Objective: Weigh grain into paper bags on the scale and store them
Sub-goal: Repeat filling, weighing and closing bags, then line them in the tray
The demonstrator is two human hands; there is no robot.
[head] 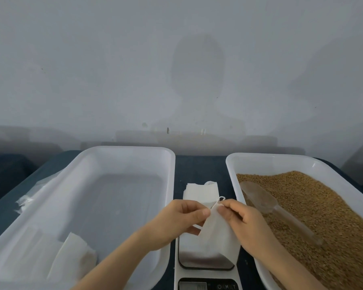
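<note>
1. Left hand [176, 219] and right hand [246, 225]: each pinches the top edge of a small white paper bag [218, 237], held over the steel-topped white scale [197, 261] at the near edge of the dark blue table [199, 168].
2. Brown grain [323, 216] and a clear plastic scoop [260, 197]: in the white plastic tray [281, 159] at the table's right edge.

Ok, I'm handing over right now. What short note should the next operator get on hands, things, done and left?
Left hand and right hand both pinch the top of one paper bag, held over the scale.
Scoop lies on the grain in the right tray. Spare bags are stacked behind the scale.
Done: a few stored bags lie in the left tray.
Left: open this bag, fill and weigh it, store it, probably repeat.
</note>
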